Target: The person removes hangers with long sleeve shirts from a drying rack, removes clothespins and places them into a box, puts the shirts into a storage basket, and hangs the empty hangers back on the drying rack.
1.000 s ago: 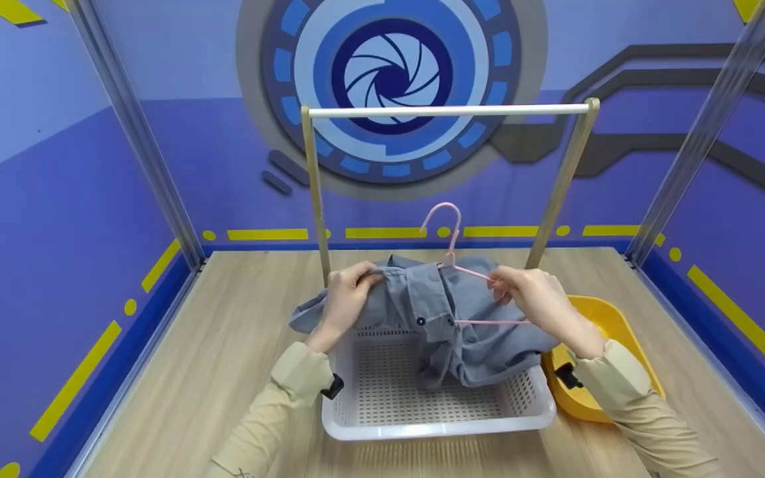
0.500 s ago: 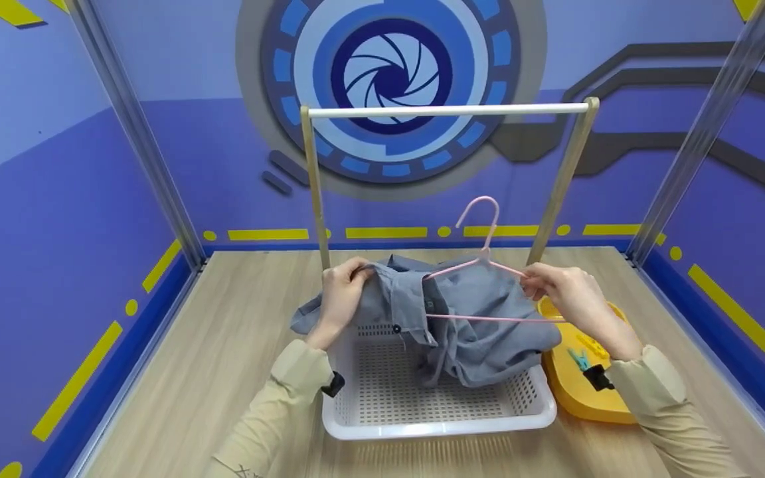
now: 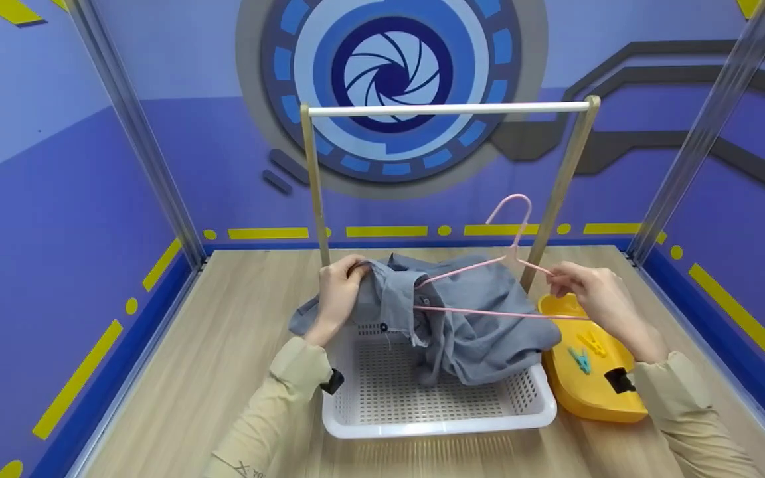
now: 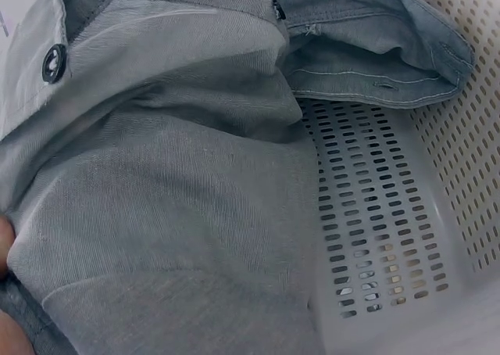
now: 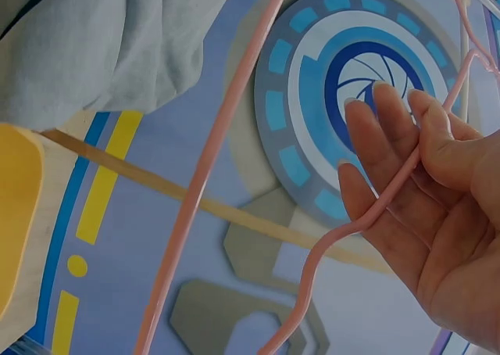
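Two things are pinched mid-frame: button-up shirt (image 3: 482,352) by left hand (image 3: 337,292), hanger (image 3: 487,312) by right hand (image 3: 603,299), seemingly half tucked in; other end likely next.

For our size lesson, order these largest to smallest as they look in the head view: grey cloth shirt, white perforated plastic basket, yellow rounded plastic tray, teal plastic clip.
1. Grey shirt and white basket: too close to rank, shirt overlapping basket
2. Yellow tray
3. Teal clip
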Available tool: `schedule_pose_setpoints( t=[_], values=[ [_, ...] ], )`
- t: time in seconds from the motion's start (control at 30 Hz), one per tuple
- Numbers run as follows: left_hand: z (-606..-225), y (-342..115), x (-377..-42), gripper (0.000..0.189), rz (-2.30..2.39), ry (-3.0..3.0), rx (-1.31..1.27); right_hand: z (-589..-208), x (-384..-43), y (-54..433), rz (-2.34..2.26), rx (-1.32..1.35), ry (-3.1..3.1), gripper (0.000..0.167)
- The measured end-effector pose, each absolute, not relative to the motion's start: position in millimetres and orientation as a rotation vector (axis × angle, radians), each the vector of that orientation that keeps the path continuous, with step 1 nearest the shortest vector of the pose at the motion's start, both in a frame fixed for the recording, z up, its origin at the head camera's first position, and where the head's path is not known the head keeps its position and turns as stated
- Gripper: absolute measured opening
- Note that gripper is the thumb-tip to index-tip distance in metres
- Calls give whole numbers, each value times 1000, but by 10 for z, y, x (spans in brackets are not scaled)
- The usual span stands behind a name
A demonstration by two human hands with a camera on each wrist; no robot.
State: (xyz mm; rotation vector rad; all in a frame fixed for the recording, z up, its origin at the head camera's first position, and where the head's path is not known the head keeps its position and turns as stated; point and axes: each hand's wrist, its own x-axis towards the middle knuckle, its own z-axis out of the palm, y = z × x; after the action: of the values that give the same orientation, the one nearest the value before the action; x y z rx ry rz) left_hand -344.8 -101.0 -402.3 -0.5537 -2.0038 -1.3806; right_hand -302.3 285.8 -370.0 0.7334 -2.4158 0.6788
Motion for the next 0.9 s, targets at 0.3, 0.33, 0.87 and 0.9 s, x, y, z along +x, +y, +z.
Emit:
schedule_pose_setpoints(
  t=[0.3,0.33,0.87,0.9],
  values=[
    [-4084,-1069,-3475,9,-1444,-1994,-442,-3714,-3004,3038,833,762,-2396,30],
    [-4087,-1071,-3476,9,-1449,-1986,-440,-3708,-2992,3060,827,755,-2397,30],
    [-4093,-1072,-3535,10,-1475,-1972,-311,-3650,-2876,3263,759,594,-2442,28],
    [-4091,-1065,-3536,10,-1476,-1974,-317,-3650,-2878,3268,762,594,-2438,29]
  ],
)
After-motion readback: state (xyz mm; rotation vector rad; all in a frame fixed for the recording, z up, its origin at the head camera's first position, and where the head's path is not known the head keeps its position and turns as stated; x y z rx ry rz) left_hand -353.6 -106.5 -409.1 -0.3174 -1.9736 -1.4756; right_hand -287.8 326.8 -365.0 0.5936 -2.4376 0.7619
